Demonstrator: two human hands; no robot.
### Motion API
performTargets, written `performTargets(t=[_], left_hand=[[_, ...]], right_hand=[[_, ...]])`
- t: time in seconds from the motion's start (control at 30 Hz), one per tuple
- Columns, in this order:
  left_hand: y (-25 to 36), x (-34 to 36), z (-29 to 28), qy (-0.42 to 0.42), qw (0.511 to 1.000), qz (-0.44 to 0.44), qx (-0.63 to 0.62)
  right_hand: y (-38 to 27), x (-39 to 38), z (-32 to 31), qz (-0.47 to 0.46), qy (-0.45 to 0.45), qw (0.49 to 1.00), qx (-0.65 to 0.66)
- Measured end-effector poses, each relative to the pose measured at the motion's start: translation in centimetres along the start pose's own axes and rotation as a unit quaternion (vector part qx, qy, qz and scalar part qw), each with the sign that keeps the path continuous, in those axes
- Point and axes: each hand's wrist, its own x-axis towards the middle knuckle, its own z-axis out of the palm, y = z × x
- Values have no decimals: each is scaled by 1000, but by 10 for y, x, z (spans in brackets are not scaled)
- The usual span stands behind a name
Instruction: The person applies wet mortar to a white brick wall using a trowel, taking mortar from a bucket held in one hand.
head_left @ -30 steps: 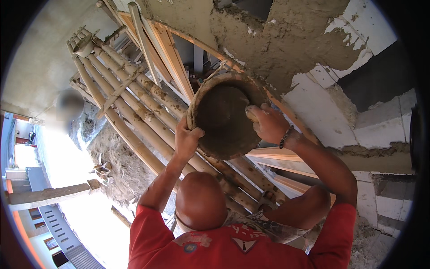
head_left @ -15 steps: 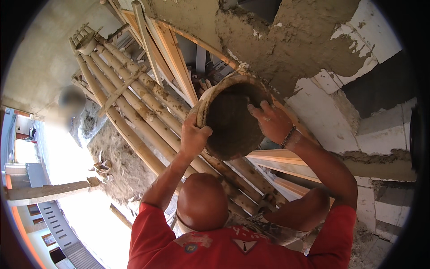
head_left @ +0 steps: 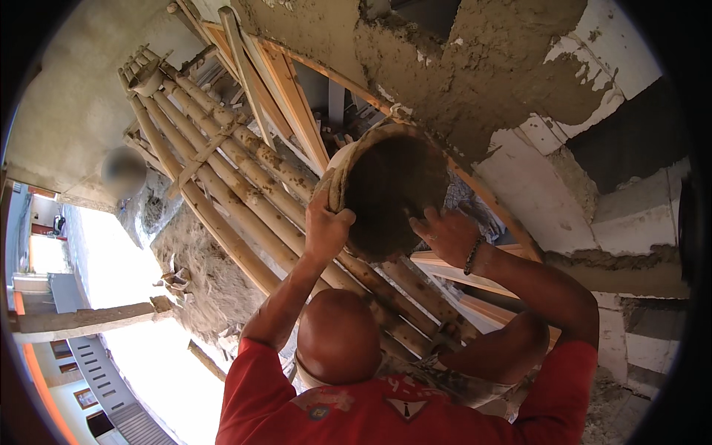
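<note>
A round, mortar-caked bucket (head_left: 389, 189) is tipped so that its dark inside faces me. On its left side, my left hand (head_left: 328, 224) is closed over the rim, thumb toward the opening. My right hand (head_left: 451, 237), with a dark bracelet at the wrist, is at the lower right of the mouth. Its fingers are bent and somewhat apart, tips over the dark inside; nothing shows in them. Whether they touch the bucket wall cannot be made out. Below the bucket run the bamboo poles (head_left: 245, 200) of a scaffold platform.
A wooden frame (head_left: 293, 93) leans beside the poles. To the right stands a block wall (head_left: 530, 196), partly coated in wet mortar (head_left: 504, 67). Another bucket (head_left: 146, 78) sits at the platform's far end. A sand heap (head_left: 211, 271) lies below left.
My right hand has moved down from the inner right wall of the bucket to its lower right edge. The left hand keeps its grip, and the bucket has barely shifted.
</note>
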Motion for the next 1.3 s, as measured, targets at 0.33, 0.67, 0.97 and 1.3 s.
performTargets(t=[0.33, 0.67, 0.97, 1.3], left_hand=[[-6, -8, 18, 40, 997, 36, 63], [-20, -17, 27, 87, 988, 99, 85], [-9, -26, 31, 90, 968, 193, 131], [-7, -28, 29, 73, 960, 225, 153]], right_hand=[[-7, 13, 14, 46, 67, 993, -84], [-12, 38, -50, 120, 51, 987, -98], [-6, 54, -22, 105, 25, 993, 40], [11, 54, -30, 95, 8, 993, 71]])
